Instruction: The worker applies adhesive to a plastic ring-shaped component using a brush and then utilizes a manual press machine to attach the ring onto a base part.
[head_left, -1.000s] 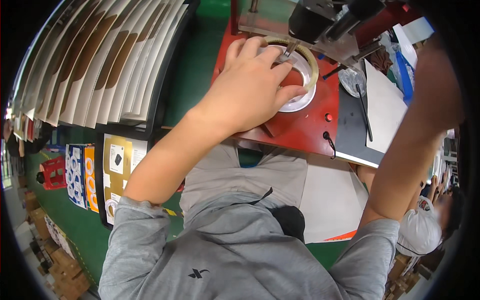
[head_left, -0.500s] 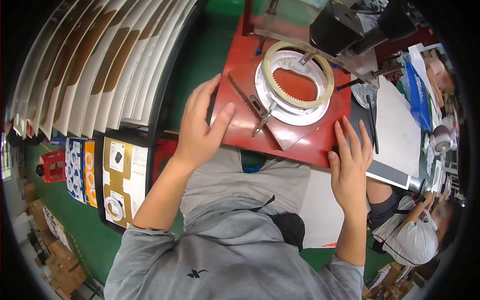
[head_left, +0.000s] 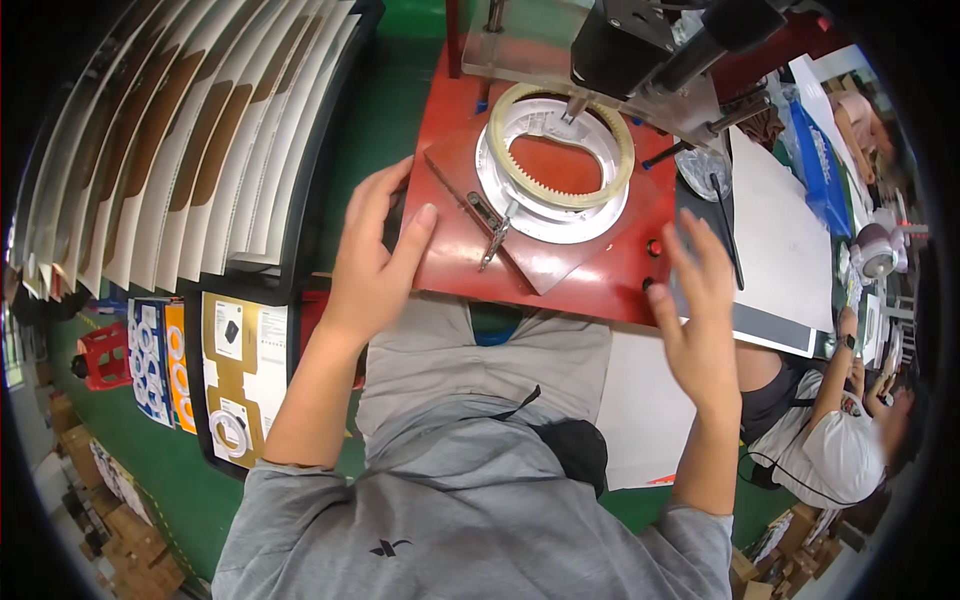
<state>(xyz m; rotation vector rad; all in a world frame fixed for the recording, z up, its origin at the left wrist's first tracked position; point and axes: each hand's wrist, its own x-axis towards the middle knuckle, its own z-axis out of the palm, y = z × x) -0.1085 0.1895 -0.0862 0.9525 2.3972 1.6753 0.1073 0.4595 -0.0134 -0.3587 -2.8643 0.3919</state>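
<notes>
A red fixture plate point(head_left: 590, 287) lies in front of me with a white plastic ring point(head_left: 560, 230) on it. Over that ring sits a cream ring with inner teeth point(head_left: 626, 160), beneath a clear plate and a black press head point(head_left: 622, 45). A small metal clamp point(head_left: 490, 232) lies near the ring's left side. My left hand point(head_left: 375, 262) rests at the fixture's left edge, fingers stretched and thumb over the top, holding nothing. My right hand point(head_left: 697, 312), fingers apart, is by the right edge, close to a red button point(head_left: 654, 247) and a dark button point(head_left: 648, 284).
On the left stands a black rack point(head_left: 325, 150) of white and brown card sheets. A white board point(head_left: 780, 240) and a blue bag point(head_left: 822, 170) lie to the right. Another person point(head_left: 835, 450) sits at the lower right, with a red stool point(head_left: 100, 357) at far left.
My right hand has come away from the plate's right edge, and the two buttons now show. My left hand keeps its place at the left edge. The whole view has shifted slightly.
</notes>
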